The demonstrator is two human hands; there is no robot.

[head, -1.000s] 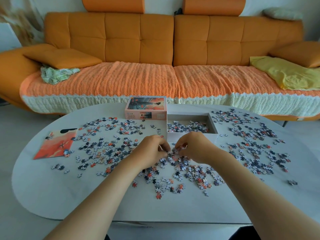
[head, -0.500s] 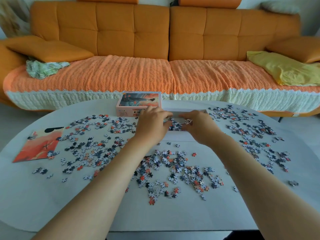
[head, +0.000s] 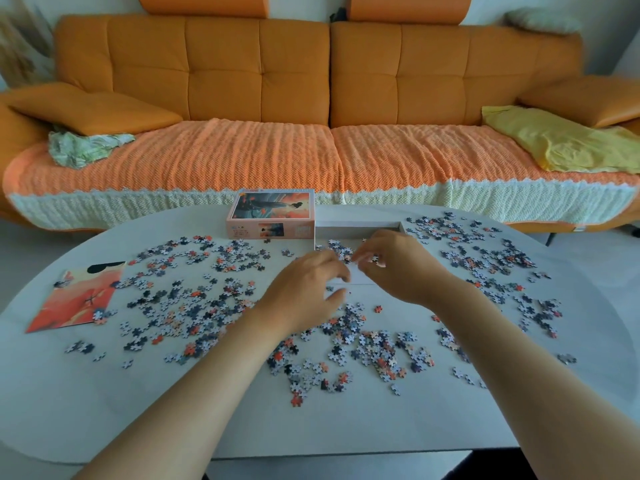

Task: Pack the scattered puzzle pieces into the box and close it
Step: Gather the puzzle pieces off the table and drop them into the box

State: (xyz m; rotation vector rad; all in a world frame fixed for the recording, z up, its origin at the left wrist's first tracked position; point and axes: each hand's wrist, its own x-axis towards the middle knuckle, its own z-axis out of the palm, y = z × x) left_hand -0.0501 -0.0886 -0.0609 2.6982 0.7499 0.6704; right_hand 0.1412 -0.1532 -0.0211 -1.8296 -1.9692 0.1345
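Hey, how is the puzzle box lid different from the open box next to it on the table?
The lid has a picture on top and pink sides; the box is plain white. The lid lies top up, hollow hidden; the box sits open with puzzle pieces inside. The lid is unobstructed; the right hand partly covers the box. Both are rectangular, side by side on the table.

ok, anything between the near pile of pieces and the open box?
Nothing visible but the left hand and right hand themselves. The lid stands beside the box, to its left, off that path.
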